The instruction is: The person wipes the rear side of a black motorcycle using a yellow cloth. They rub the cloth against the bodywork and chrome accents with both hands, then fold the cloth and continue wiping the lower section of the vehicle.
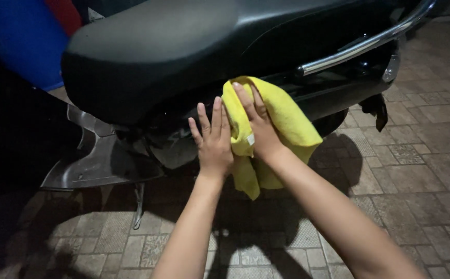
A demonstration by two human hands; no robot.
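1. Right hand (258,126): fingers flat and stretched out, palm down on a yellow cloth (282,116). It presses the cloth against the dark side panel (333,95) of a scooter, just under the seat (152,51). No closed grasp, a flat press.
2. Left hand (213,139): open, fingers straight and slightly spread, pointing up toward the seat. It lies just beside the right hand, its fingertips at the cloth's left edge. Whether the palm touches the bodywork or only hovers is hard to tell, since that area is very dark.
3. Cloth: bunched up top under the right-hand fingers, the rest hanging loose below both wrists. A small white tag (250,139) shows on its near edge, between the two hands.
4. Scooter: black seat fills the upper frame, side-on to the person. A chrome grab rail (359,46) runs along the rear at upper right, above and well clear of the cloth.
5. Below the seat at left: a grey footboard panel (93,165), with a metal stand (138,204) reaching down to the ground beneath it.
6. Ground: patterned paving bricks (421,170), lit from the person's side, the arms' shadow falling under the scooter.
7. Upper left corner: a blue rounded object (20,36) behind the scooter, with a red one beside it.
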